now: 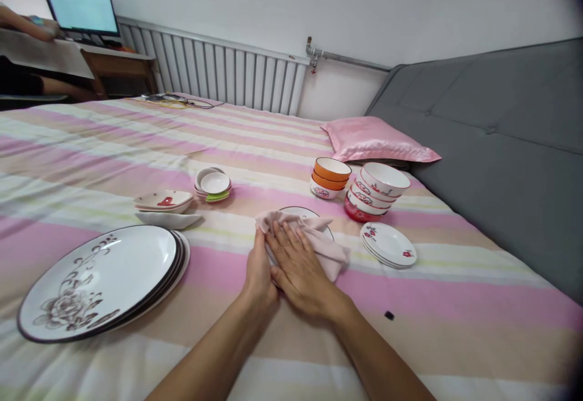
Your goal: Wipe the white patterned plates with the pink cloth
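At the upper left of the frame, someone's arm rests near a screen. At the lower left, a pile of big oval plates sits on your striped bed sheet; the top one has a brown flower. Just above it are some pointed dishes, and to their right a little heap of sauce dishes.

In the middle, your left hand stands on its side at the left edge of the pink cloth. Its fingertips are hidden, so I can't tell how tightly it holds on. The cloth lies over a white plate with a dark rim, which peeks out at the top. Your right hand lies flat on the cloth, fingers stretched out.

The cloth looks soft and light, easy to bunch up. The plate looks hard and smooth, so it may slip or chip. Hold it by the rim, thumb on top and fingers under.

Right of that are orange bowls, then taller red-and-white bowls, and below them small flowered plates.
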